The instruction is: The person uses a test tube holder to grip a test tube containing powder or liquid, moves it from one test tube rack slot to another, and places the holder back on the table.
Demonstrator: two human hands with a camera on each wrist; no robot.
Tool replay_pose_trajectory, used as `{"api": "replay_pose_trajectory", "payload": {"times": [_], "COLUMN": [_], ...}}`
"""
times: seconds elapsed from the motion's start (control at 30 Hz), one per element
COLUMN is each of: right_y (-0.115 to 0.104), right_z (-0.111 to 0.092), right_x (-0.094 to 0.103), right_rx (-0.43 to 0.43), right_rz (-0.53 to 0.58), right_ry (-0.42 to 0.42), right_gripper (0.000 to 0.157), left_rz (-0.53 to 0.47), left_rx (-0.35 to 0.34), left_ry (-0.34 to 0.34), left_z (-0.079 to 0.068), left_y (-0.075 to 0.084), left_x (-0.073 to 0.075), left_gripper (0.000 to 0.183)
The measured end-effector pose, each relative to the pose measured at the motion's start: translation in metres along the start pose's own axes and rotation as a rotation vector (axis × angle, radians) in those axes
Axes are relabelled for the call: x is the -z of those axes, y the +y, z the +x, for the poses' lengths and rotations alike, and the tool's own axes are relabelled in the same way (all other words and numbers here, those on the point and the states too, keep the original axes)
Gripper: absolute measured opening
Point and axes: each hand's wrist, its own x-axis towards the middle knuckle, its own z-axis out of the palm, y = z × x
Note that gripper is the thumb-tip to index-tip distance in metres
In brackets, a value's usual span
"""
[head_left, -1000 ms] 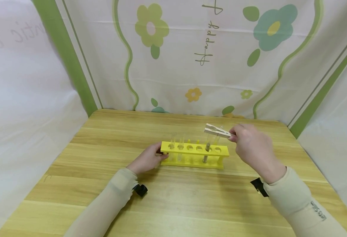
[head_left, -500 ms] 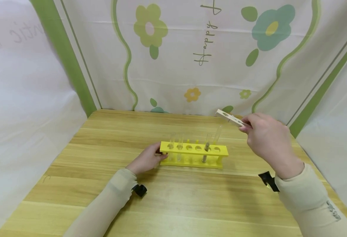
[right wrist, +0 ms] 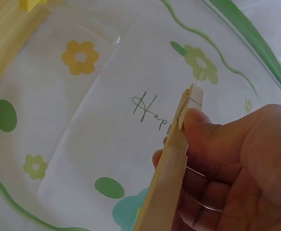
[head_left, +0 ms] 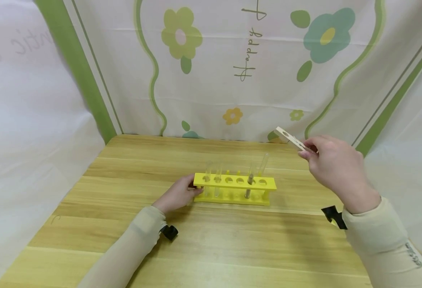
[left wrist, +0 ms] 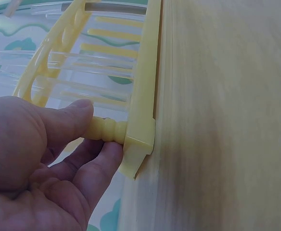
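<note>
At the left end of a yellow test tube rack (head_left: 270, 185), my left hand (head_left: 176, 194) pinches the ridged end post (left wrist: 107, 129) between thumb and fingers. The rack stands upright on the table. Two clear test tubes (head_left: 216, 190) sit in its left holes, and a tube with dark contents (head_left: 248, 192) stands toward the right. Behind the right end another clear tube (head_left: 264, 164) leans at a slant. Raised to the right of the rack, my right hand (head_left: 340, 172) grips a wooden test tube clamp (head_left: 288, 138), whose jaws hold nothing.
The wooden table (head_left: 211, 244) reaches back to a white flowered curtain (head_left: 203, 96). White cloth (head_left: 34, 120) also hangs at the left side. Short yellow pegs (head_left: 238, 173) stick up behind the rack's top plate.
My right hand has moved up and to the right, carrying the clamp away from the top of the dark tube. My left hand has stayed on the rack's post.
</note>
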Motion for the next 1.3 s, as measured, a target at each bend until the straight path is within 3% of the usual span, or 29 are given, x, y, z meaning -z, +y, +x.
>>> {"api": "replay_pose_trajectory", "payload": {"times": [0.23, 0.7, 1.3], "right_y": [0.016, 0.038, 0.070], "right_z": [-0.001, -0.005, -0.008], "right_x": [-0.002, -0.007, -0.022], "right_rx": [-0.012, -0.120, -0.186], "right_rz": [0.011, 0.035, 0.019], "right_ry": [-0.002, -0.067, -0.248], "right_gripper": [0.013, 0.015, 0.024], "left_rz": [-0.008, -0.010, -0.016], "left_rx": [-0.003, -0.004, 0.010], "left_ry": [0.004, 0.003, -0.007], "left_z": [0.000, 0.000, 0.000], "left_y": [-0.002, -0.003, 0.001], "left_x": [-0.001, -0.001, 0.000], "left_gripper": [0.022, 0.020, 0.016]}}
